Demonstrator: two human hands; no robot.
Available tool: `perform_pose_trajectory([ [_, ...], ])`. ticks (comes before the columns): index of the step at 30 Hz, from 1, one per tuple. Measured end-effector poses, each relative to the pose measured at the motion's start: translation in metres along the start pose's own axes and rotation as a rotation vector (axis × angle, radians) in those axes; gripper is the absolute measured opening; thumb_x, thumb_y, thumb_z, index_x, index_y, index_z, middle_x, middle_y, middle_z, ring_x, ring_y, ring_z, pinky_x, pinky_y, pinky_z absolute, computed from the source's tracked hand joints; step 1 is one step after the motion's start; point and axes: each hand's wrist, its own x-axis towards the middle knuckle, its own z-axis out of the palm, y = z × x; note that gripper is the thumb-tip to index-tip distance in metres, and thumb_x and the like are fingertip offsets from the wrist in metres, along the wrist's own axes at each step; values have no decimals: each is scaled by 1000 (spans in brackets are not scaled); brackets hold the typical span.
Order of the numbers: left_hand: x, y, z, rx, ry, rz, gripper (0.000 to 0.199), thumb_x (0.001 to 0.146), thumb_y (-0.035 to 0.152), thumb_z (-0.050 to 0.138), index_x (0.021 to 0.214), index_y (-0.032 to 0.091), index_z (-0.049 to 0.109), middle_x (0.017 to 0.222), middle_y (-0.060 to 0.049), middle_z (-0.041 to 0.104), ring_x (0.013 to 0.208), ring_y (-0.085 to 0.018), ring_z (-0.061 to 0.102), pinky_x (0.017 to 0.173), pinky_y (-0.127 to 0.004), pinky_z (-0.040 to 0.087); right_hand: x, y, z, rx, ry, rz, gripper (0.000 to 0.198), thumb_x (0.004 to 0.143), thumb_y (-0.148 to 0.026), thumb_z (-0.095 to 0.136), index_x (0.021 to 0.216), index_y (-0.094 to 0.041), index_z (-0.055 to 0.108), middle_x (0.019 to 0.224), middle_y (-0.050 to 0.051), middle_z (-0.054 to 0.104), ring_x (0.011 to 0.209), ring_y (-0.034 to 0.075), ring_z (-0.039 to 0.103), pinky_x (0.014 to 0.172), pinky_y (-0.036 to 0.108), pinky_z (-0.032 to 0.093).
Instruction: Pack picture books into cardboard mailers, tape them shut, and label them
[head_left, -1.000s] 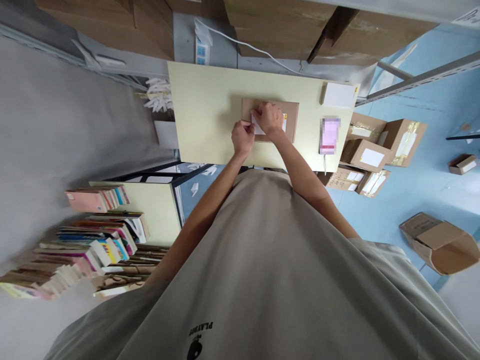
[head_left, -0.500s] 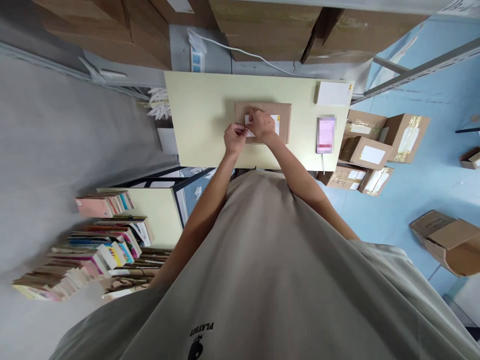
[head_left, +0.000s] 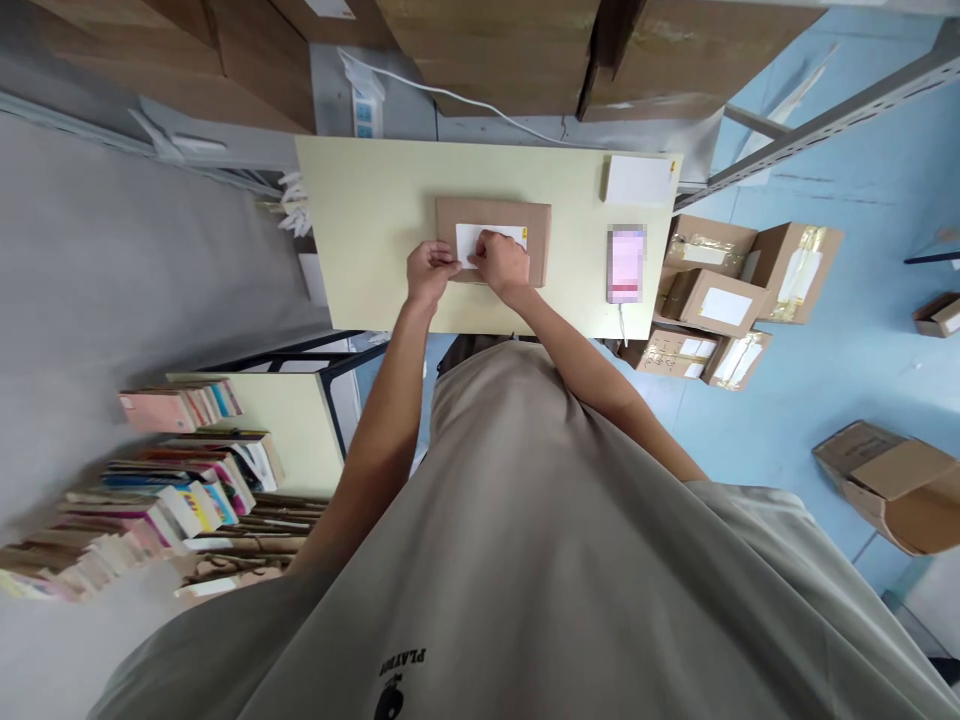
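A flat brown cardboard box [head_left: 493, 212] lies on the pale yellow tabletop [head_left: 360, 230], with a white label [head_left: 465, 238] on its top. The label bears a small yellow mark at its far right corner. My right hand [head_left: 502, 264] is closed, its curled fingers resting on the label's middle. At the box's near left corner is my left hand [head_left: 430, 270], its fingers slightly apart and their tips touching beside the label's near left corner. Nothing shows in either hand.
A blurred-out phone [head_left: 626, 265] with a cable and a stack of white labels [head_left: 639, 181] occupy the table's right side. Large cartons [head_left: 495, 60] stand behind. Taped boxes [head_left: 724, 302] sit on the floor at right, near a metal rack post [head_left: 825, 115]. Books [head_left: 172, 490] are piled at left.
The view has shifted, so the table appears farther left. My left fingers have loosened from the label's corner, and my right hand has moved slightly nearer me on the label, uncovering its far edge.
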Motion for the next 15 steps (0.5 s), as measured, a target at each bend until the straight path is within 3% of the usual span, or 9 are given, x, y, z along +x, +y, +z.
perform_pose_trajectory([
  [3, -9, -1, 3, -32, 56, 24, 40, 74, 22, 103, 98, 24, 71, 91, 0, 72, 91, -17, 74, 92, -30, 66, -5, 35, -2, 91, 83, 24, 7, 115, -30, 73, 118, -25, 77, 127, 12, 86, 127, 35, 80, 116, 57, 64],
  [8, -19, 2, 9, 3, 103, 53, 45, 78, 13, 99, 113, 23, 72, 109, -4, 76, 104, -19, 75, 102, -31, 64, -16, 91, -4, 235, 209, 87, 24, 117, -43, 72, 132, -26, 66, 122, 12, 84, 125, 37, 78, 119, 65, 63],
  [13, -18, -2, 7, 103, 196, -15, 66, 80, 1, 92, 139, 17, 68, 144, -16, 74, 132, -27, 76, 121, -40, 60, -35, 119, 4, 355, 305, 183, 44, 116, -62, 72, 139, -27, 60, 123, 15, 83, 122, 39, 78, 118, 69, 62],
  [15, -21, -10, 2, 57, 126, -33, 72, 86, 9, 93, 151, 13, 62, 157, -23, 70, 146, -31, 72, 130, -44, 55, -40, 124, 11, 428, 334, 196, 57, 115, -73, 67, 145, -26, 58, 130, 18, 82, 126, 38, 77, 120, 67, 61],
])
